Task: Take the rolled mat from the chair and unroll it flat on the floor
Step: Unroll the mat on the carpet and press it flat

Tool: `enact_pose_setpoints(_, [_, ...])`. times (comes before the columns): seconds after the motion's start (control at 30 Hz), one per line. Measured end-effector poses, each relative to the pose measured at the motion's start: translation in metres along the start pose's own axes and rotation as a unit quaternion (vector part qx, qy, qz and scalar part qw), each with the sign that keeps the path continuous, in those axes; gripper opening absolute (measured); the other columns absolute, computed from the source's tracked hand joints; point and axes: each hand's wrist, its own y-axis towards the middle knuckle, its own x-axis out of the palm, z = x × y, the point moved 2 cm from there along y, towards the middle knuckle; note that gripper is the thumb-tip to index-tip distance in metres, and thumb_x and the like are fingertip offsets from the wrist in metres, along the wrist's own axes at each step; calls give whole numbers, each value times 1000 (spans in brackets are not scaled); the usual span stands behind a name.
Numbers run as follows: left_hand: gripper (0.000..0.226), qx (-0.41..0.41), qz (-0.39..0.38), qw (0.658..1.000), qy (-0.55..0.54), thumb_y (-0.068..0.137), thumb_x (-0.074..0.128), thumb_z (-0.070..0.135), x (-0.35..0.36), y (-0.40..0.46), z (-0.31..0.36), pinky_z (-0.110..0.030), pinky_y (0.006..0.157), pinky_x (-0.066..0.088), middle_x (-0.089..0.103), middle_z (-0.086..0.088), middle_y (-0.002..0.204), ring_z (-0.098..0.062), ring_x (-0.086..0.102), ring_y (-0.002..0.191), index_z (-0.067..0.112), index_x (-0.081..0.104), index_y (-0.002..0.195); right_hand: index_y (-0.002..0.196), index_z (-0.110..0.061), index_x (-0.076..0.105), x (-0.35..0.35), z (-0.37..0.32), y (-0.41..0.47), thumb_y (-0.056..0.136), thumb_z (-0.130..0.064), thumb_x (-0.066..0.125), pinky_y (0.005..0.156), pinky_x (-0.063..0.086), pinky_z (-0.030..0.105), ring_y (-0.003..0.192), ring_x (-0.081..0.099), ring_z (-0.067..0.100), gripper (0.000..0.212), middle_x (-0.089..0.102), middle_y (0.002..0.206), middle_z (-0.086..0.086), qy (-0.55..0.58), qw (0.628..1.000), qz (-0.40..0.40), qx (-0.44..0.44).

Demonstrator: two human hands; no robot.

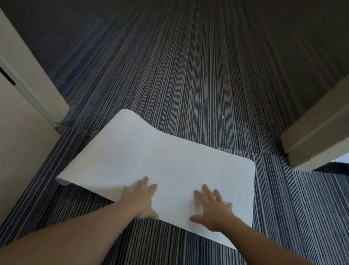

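The white mat (156, 162) lies spread out on the striped carpet (195, 81) in the lower middle of the view. Its far left corner bulges upward and its near left corner curls slightly. My left hand (141, 197) presses flat on the mat's near edge, fingers straight and spread. My right hand (211, 208) presses flat on the mat a little to the right, fingers also spread. No chair is in view.
A beige cabinet or panel (12, 118) stands close on the left. Another beige furniture corner (325, 133) juts in at the right, with something white and dark behind it. The carpet stretches away ahead of the mat.
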Motion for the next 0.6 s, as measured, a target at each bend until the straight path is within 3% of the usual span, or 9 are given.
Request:
enact_pose_setpoints(0.1, [114, 20, 29, 999, -19, 72, 67, 65, 11, -3, 18, -53, 117, 10, -20, -10, 160, -32, -9, 148, 26, -5, 152, 152, -36, -10, 10, 22, -3, 92, -57, 47, 114, 9, 65, 149, -18, 25, 86, -28, 159, -8, -22, 1000, 0, 8])
enact_pose_setpoints(0.2, [105, 35, 41, 998, -43, 76, 61, 65, 18, -6, 45, -50, 118, 7, -19, -11, 160, -33, -9, 148, 30, -2, 153, 153, -37, -4, 7, 45, -6, 92, -61, 43, 114, 10, 64, 150, -12, 23, 81, -22, 160, -10, -24, 999, 17, 35])
enact_pose_setpoints(0.3, [96, 86, 29, 994, -55, 79, 57, 64, 22, -10, 80, -48, 118, 12, -12, -10, 162, -33, -2, 148, 30, 6, 152, 150, -33, 20, -4, 73, -11, 88, -66, 41, 111, 24, 61, 147, 19, 24, 73, 10, 163, -7, -31, 995, 55, 82])
enact_pose_setpoints(0.4, [88, 170, 7, 984, -62, 85, 53, 59, 21, -14, 111, -46, 117, 18, 0, -4, 163, -25, 6, 149, 28, 6, 153, 139, -27, 36, -10, 98, -19, 86, -69, 39, 103, 36, 56, 125, 49, 26, 68, 40, 139, -3, -45, 984, 84, 153])
enact_pose_setpoints(0.5, [78, 199, 63, 977, -47, 90, 50, 53, 1, -9, 113, -45, 117, 17, 9, -4, 163, -24, 12, 148, 29, 11, 153, 143, -26, 30, -8, 106, -21, 86, -68, 42, 104, 36, 59, 131, 43, 27, 72, 36, 144, 0, -30, 979, 99, 174])
enact_pose_setpoints(0.6, [87, 121, 92, 988, -19, 84, 55, 59, -19, 3, 81, -58, 116, 6, -7, -2, 163, -33, -5, 148, 38, 6, 152, 147, -43, 12, -5, 84, -13, 82, -70, 49, 100, 39, 63, 140, 23, 32, 79, 13, 157, -2, 19, 990, 73, 117])
